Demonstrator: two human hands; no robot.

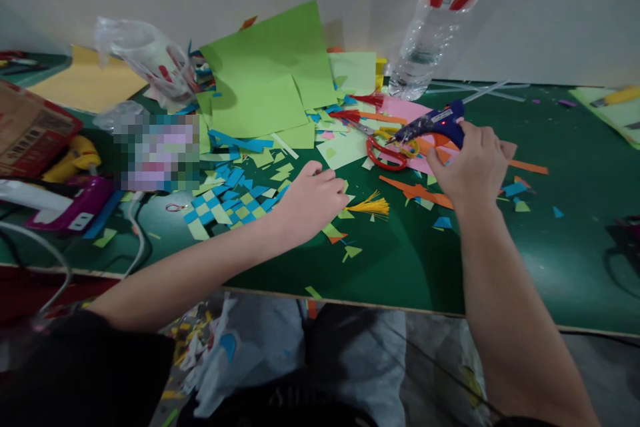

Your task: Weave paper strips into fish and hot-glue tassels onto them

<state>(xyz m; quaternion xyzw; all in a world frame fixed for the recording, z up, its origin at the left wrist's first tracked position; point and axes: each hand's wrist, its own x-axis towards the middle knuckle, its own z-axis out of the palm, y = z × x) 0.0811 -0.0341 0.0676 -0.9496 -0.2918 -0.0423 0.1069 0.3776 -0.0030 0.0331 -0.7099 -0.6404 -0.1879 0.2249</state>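
Note:
My right hand (477, 163) is closed around the rear of a dark blue hot glue gun (427, 125), which lies tilted with a small red light on its side. Under its nozzle are red-handled scissors (387, 159) and a yellow scissor handle (400, 135). My left hand (313, 205) hovers low over the table with curled fingers; whatever is inside them, if anything, is hidden. Beside its knuckles lies a yellow tassel (373, 205). Blue and green woven paper strips (225, 205) are spread left of that hand. Red tassels (345, 116) rest near the scissors.
Green paper sheets (270, 73) lean against the wall. A clear water bottle (425, 40) stands behind the glue gun. Toward the left are a bagged cup (155, 63), a cardboard box (30, 127) and a purple power strip (75, 207). Orange scraps (420, 192) litter the green table (390, 267).

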